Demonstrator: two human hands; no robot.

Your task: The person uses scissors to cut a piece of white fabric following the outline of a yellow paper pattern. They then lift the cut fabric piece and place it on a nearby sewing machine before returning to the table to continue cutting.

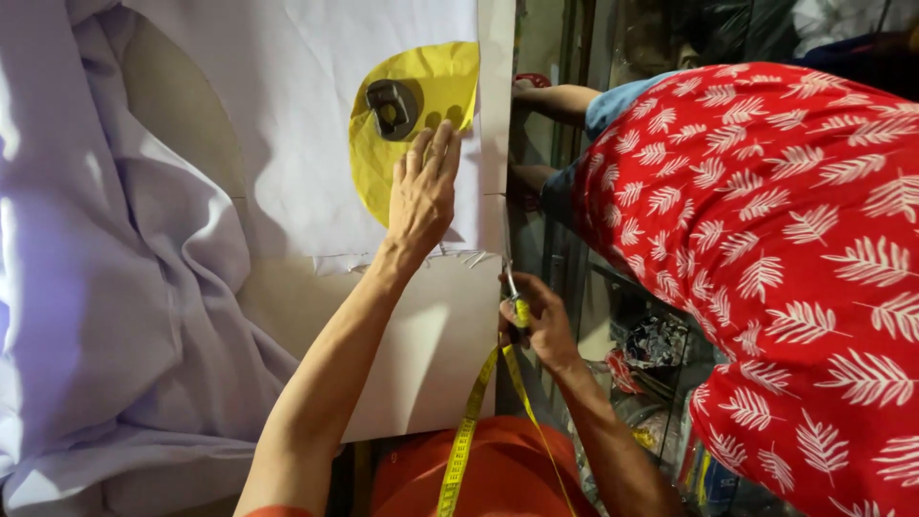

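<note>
scissors [510, 278] mostly hidden in right hand [541, 321], tape measure [459, 450] cut off below

No labels, signs or screens in view.

Packages: loose heap of crumpled wrappers or packets [661, 349] at lower right, below table edge, between right forearm and red leaf-print garment. Colours mixed: dark and silvery on top, red patch lower left, yellow and blue glimpses further down. Shapes irregular, crushed; individual packets cannot be told apart. Lighting poor there, detail blurred.

Upper right corner: dark glossy plastic wrapping or bag [737, 29], partly cut by frame edge; contents cannot be told.
</note>
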